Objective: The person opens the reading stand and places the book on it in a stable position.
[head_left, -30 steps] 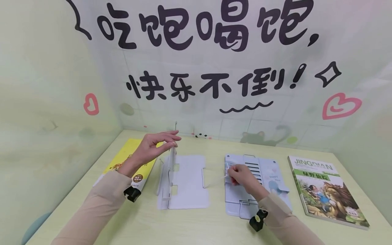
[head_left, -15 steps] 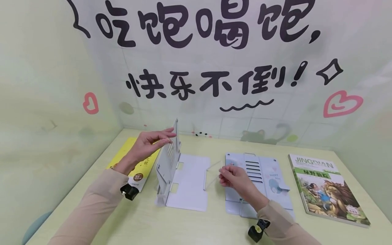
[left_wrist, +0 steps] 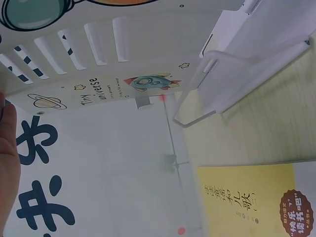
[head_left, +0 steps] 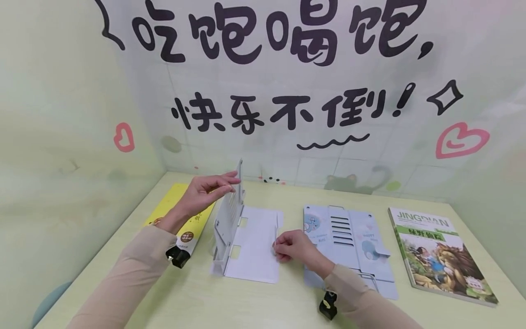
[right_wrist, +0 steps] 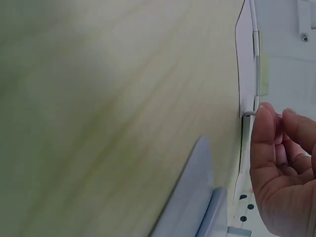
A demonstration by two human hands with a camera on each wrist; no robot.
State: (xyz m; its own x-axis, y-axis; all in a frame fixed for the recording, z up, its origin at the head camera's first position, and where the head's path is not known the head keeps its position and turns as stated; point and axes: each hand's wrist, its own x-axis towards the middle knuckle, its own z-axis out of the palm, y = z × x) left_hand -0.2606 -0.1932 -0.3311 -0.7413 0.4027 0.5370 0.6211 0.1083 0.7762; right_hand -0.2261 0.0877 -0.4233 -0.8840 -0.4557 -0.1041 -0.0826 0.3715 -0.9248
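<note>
A white bookstand stands at the left, its slotted panel [head_left: 228, 214] raised nearly upright and its flat plate [head_left: 259, 246] lying on the table. My left hand [head_left: 209, 189] holds the raised panel by its upper edge. In the left wrist view this panel [left_wrist: 103, 79] shows slots and a printed rocket, with part of my left hand [left_wrist: 7, 148] at the left border. Thumb and forefinger of my right hand [head_left: 297, 249] pinch the wire bracket [head_left: 276, 233] at the plate's right edge. The right wrist view shows the wire's end [right_wrist: 249, 113] at the fingertips of my right hand [right_wrist: 286, 168].
A pale blue bookstand [head_left: 357, 224] lies folded flat to the right, partly under my right forearm. Beyond it is a book with a lion cover [head_left: 444, 256]. A yellow book [head_left: 201, 228] lies behind my left wrist. A printed cloth wall [head_left: 263, 151] closes off the back.
My right hand has moved left from over the blue bookstand to the white plate's edge, folding the wire bracket inward. The raised panel has turned slightly; my left hand stays on it.
</note>
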